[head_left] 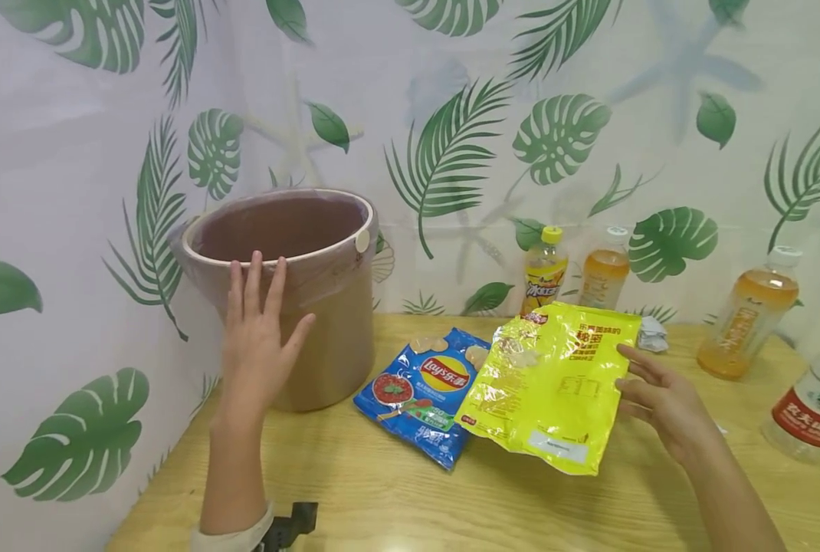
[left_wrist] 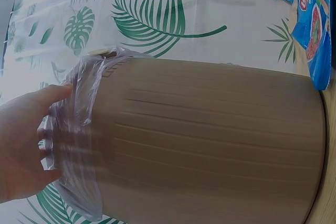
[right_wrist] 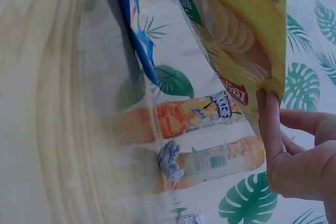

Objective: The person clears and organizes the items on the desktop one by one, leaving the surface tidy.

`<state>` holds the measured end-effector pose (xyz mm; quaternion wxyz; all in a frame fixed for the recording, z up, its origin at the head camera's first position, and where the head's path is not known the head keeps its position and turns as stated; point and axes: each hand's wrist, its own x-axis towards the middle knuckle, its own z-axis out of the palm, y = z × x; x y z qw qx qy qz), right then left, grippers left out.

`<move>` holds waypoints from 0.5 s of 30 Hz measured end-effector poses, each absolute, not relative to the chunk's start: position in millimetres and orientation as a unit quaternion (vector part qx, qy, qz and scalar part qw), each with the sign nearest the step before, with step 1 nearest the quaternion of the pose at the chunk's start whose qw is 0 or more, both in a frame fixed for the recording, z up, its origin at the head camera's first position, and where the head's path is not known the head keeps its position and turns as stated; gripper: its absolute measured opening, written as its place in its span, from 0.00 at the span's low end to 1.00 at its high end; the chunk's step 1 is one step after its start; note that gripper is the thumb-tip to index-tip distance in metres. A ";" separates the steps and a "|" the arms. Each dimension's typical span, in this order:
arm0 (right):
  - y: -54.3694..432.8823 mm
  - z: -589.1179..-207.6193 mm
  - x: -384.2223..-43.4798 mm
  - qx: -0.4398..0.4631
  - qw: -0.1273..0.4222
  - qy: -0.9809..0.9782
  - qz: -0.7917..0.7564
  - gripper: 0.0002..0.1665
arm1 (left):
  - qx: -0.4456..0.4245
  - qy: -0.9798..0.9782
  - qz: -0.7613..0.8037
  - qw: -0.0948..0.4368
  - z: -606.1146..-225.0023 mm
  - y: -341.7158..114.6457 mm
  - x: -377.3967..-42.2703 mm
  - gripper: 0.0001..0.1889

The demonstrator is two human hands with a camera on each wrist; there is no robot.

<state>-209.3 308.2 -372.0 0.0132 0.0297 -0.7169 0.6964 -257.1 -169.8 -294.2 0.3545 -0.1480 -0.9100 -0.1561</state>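
My left hand (head_left: 254,353) rests against the near rim of a brown trash bin (head_left: 327,345), its fingers straight and spread. In the left wrist view its fingertips touch the clear plastic liner (left_wrist: 79,124) folded over the rim. My right hand (head_left: 672,406) pinches a yellow chip bag (head_left: 555,391) by its right edge, above the table. The right wrist view shows the thumb and fingers at one edge of that bag, with chips pictured on its face. A blue Lay's chip bag (head_left: 424,391) lies on the table between the bin and the yellow bag, partly covered by the latter.
Along the back stand a yellow-capped drink bottle (head_left: 546,272) and a white-capped orange drink bottle (head_left: 605,268). Further right are another orange drink bottle (head_left: 748,322) and a clear red-labelled bottle (head_left: 813,406). Crumpled paper (head_left: 651,335) lies behind the right hand on the wooden table (head_left: 355,491).
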 end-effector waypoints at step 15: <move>284.2 -323.8 -222.7 0.043 0.020 -0.673 0.738 0.38 | -0.146 -0.910 -0.165 0.351 -293.2 -169.7 -256.6 0.40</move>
